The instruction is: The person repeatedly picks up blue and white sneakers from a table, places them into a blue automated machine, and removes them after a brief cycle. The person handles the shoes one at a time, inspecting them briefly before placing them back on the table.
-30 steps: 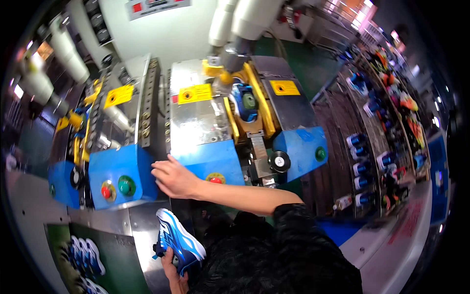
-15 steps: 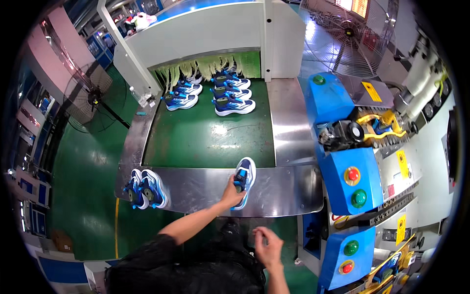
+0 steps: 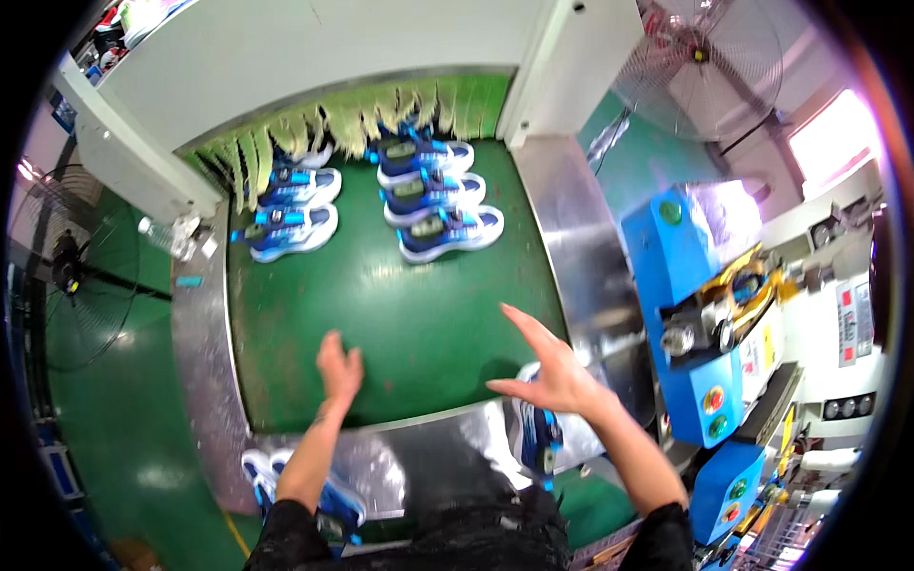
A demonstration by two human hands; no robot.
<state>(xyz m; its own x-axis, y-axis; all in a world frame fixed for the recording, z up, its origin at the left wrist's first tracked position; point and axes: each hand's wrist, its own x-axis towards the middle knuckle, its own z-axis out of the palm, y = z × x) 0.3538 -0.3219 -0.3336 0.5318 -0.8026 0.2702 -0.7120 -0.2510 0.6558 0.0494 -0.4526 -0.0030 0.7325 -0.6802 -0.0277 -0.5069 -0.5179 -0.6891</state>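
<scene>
My left hand reaches over the near part of the green belt, its thumb apart from the fingers and nothing in it. To the right, my right hand is also open, thumb and fingers spread wide. Under and beside its wrist a single blue and white sneaker lies on the steel ledge. Below my left forearm is a pair of similar sneakers, partly covered by the arm. Farther up the belt stand two columns of these sneakers, a left sneaker and a right sneaker being nearest.
A fringed curtain hangs across the machine opening, partly covering the farthest sneakers. Blue control boxes with red and green buttons stand at the right. A plastic bottle lies on the left steel edge. Fans stand beyond.
My left hand has let go of the single sneaker and moved left over the belt. My right hand has risen from below and spread open. The view has shifted closer to the belt.
</scene>
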